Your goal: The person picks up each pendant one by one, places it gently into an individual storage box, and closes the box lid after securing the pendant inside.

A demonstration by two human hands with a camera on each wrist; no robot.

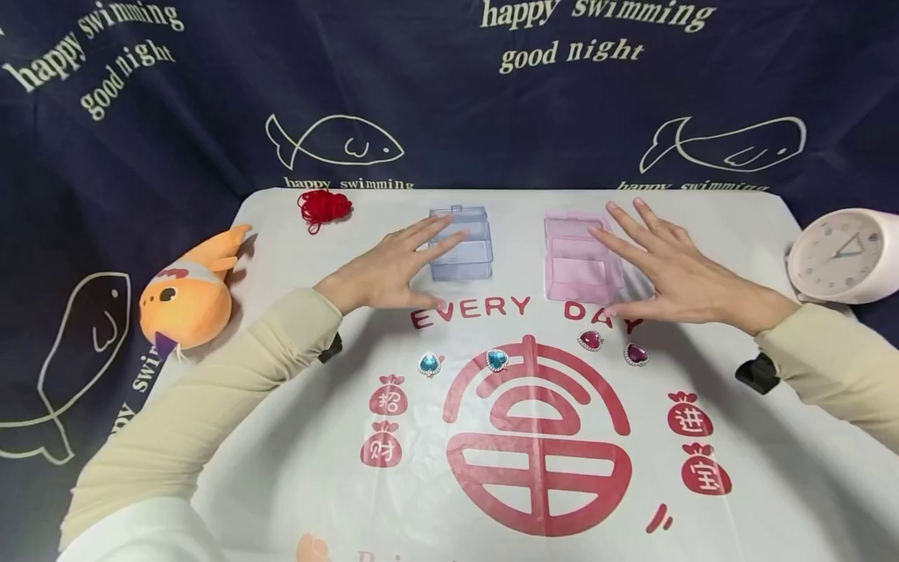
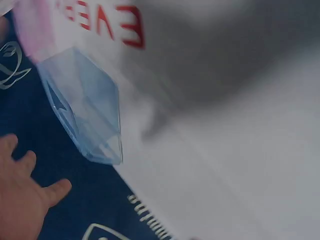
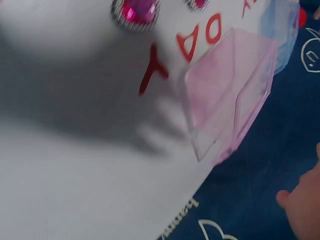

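Observation:
My left hand [image 1: 393, 269] hovers with spread fingers beside a clear blue plastic box [image 1: 469, 269], its fingertips overlapping the box in the head view. On the other side, my right hand [image 1: 681, 277] is spread the same way by a clear pink plastic box [image 1: 576, 269]. Neither hand holds anything; whether fingertips touch the boxes I cannot tell. In front of the blue box lie two blue heart-shaped gems, a left one [image 1: 429, 364] and a right one [image 1: 496, 360]. A pink-red heart gem [image 1: 591, 340] and a purple one [image 1: 636, 354] lie before the pink box.
At the back left of the white table [image 1: 295, 484] sits a bundle of red cord [image 1: 325, 207]. An orange plush toy [image 1: 186, 304] is at the left edge, a pale pink clock [image 1: 843, 254] at the right. Behind hangs a dark blue printed cloth [image 1: 449, 94].

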